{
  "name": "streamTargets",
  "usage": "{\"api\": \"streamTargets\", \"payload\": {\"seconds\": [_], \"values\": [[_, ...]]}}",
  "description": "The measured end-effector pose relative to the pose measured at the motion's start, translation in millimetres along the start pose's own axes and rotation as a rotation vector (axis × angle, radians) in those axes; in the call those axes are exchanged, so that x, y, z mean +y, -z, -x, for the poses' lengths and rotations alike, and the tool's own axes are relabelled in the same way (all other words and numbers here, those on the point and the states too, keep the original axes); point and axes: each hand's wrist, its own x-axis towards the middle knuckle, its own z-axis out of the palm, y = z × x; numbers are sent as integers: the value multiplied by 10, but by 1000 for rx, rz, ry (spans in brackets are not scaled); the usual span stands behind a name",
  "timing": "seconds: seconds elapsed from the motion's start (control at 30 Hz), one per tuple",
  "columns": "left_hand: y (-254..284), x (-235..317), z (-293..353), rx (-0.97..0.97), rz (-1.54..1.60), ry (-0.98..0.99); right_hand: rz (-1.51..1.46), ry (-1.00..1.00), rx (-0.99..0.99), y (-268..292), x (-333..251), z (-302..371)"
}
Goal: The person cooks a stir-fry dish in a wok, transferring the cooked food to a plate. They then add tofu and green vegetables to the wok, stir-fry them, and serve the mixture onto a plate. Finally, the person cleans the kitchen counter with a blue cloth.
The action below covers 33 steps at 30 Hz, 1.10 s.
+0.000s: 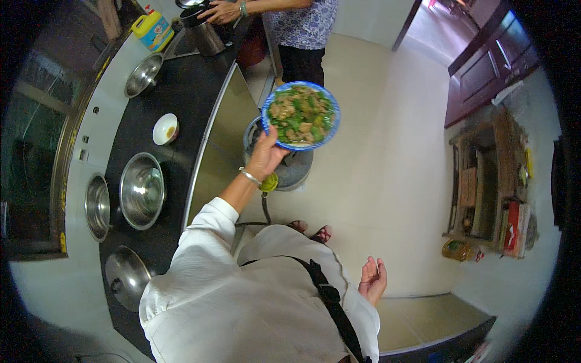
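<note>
My left hand (267, 156), with a silver bangle at its wrist, holds a blue-rimmed plate (334, 131) out in front of me. Its thumb lies over the near rim; the other fingers are mostly hidden below the plate. A stir-fried dish (301, 115) of pale brown pieces and chopped greens covers the plate. Low on the right side, my right hand (372, 280) hangs near my body with its fingers loosely apart and nothing in it. Under the plate, a grey gas cylinder (295, 171) with a yellow-green valve fitting (269, 182) stands on the floor.
Along the left runs a dark counter (181, 103) with steel basins (142, 192), a white bowl (166, 129) and a pot lid (128, 278). Ahead, another person (302, 24) handles a steel kettle (203, 36). A wooden shelf (505, 175) and an oil bottle (461, 250) stand right.
</note>
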Motion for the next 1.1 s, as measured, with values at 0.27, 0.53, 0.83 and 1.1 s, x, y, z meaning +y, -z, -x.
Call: {"api": "streamTargets", "payload": {"seconds": [0.27,0.53,0.83,1.1], "values": [[476,1099,-1005,244,174,-290,243,5,-100,-1802,-897,-191],[814,988,-1287,487,195,-437,322,-46,-204,-2109,-997,-636],[2536,623,-1837,555,294,-615,309,-62,-300,-2445,142,-1946],[3314,496,-2047,786,195,-662,341,-133,-343,-2735,599,-2304]]}}
